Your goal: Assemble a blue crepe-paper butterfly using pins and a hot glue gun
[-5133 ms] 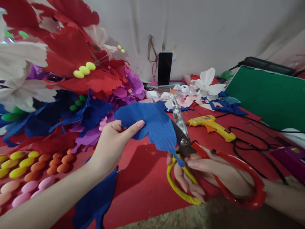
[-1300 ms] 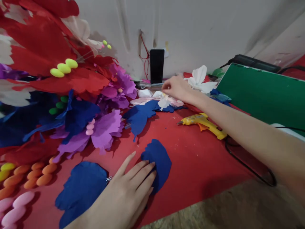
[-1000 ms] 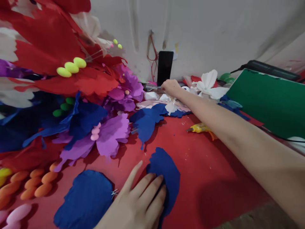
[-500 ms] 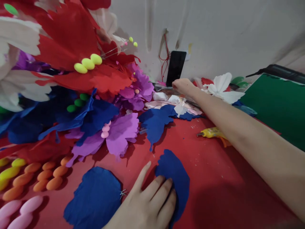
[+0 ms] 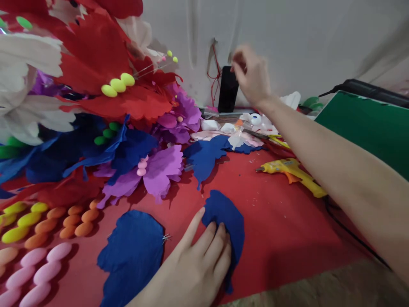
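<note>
My left hand lies with its fingers spread on a blue cut-out wing piece, pressing it to the red tabletop. To its left is another blue wing piece with thin wire ends sticking out at its edge. My right hand is raised before the wall, beside an upright black phone. Its fingers are curled toward the thumb; anything between them is too small or blurred to make out. A yellow glue gun lies below my right forearm.
Red, white, purple and blue butterflies pile up at the left. Orange foam strips and pink ones lie at the front left. A green board stands at the right. Scissors and white scraps lie at the back.
My right hand has risen from the back of the table to above phone height. The view has shifted slightly, uncovering the whole glue gun. My left hand stays on the blue piece.
</note>
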Action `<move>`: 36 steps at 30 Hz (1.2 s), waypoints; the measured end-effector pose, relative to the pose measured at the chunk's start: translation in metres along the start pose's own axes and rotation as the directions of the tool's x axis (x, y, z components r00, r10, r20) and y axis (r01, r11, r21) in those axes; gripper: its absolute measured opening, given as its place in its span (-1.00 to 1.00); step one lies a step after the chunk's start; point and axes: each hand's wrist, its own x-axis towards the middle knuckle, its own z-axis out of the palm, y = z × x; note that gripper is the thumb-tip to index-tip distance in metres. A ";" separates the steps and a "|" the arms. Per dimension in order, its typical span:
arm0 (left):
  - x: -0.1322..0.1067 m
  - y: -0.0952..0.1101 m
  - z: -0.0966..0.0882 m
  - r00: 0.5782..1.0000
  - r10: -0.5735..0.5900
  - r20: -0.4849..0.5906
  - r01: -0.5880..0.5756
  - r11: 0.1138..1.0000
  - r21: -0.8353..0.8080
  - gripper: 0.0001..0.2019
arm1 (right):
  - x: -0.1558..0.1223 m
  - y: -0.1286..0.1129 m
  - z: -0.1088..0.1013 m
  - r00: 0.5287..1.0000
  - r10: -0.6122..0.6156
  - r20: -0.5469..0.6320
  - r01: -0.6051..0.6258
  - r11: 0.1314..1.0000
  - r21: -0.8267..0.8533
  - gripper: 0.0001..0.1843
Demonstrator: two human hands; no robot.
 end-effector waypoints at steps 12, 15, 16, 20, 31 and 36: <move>-0.007 0.024 -0.007 0.993 -0.119 0.027 0.121 0.985 -0.124 -0.62 | -0.146 -0.077 -0.058 0.963 -0.240 -0.126 0.257 0.955 0.148 -0.79; -0.006 0.029 -0.012 0.998 -0.069 0.013 0.070 0.986 -0.152 -0.60 | -0.186 -0.069 -0.033 0.938 -0.341 0.061 0.286 0.860 0.423 -0.76; -0.005 0.028 -0.015 0.998 -0.060 -0.008 0.057 0.985 -0.165 -0.61 | -0.197 -0.066 -0.023 0.930 -0.360 0.075 0.276 0.819 0.504 -0.75; 0.004 -0.001 -0.030 0.997 -0.080 -0.022 0.071 0.960 -0.272 -0.64 | -0.222 -0.059 0.005 0.899 -0.428 0.092 0.274 0.715 0.644 -0.72; 0.014 -0.069 -0.009 0.945 -0.146 0.292 0.299 0.744 -0.597 -0.81 | -0.228 -0.068 0.023 0.870 -0.489 0.055 0.335 0.670 0.663 -0.67; 0.014 -0.070 -0.004 0.941 -0.141 0.308 0.313 0.711 -0.630 -0.89 | -0.230 -0.070 0.024 0.861 -0.509 -0.009 0.397 0.659 0.638 -0.68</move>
